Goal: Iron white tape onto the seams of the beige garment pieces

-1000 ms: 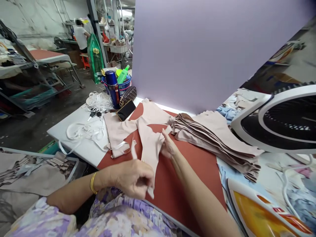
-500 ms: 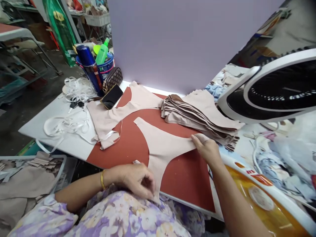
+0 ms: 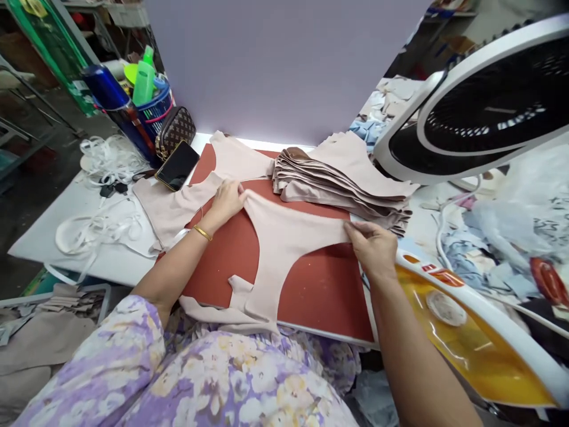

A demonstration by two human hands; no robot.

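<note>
A pale pink underwear panel (image 3: 284,237) lies over the red-brown board (image 3: 329,290), its wide top stretched between my two hands. My left hand (image 3: 228,200) pinches the panel's left corner, fingers pressed together. At the opposite corner my right hand (image 3: 372,244) grips the fabric between thumb and fingers. The panel narrows towards me, and its lower end folds over the board's front edge near my lap. Just beyond it lies a stack of cut fabric pieces (image 3: 329,178). Another pale pink piece (image 3: 237,157) is spread behind my left hand.
A phone (image 3: 178,166), a patterned pouch (image 3: 175,131) and a blue basket (image 3: 155,110) stand at the back left, near white elastic strips (image 3: 98,228). On the right are a fan (image 3: 484,112) and a yellow translucent machine (image 3: 462,332). A bin of scraps (image 3: 48,326) sits lower left.
My left hand has moved from near my lap up to the panel's far left corner and taken hold of it. My right hand keeps its corner. The view has shifted slightly.
</note>
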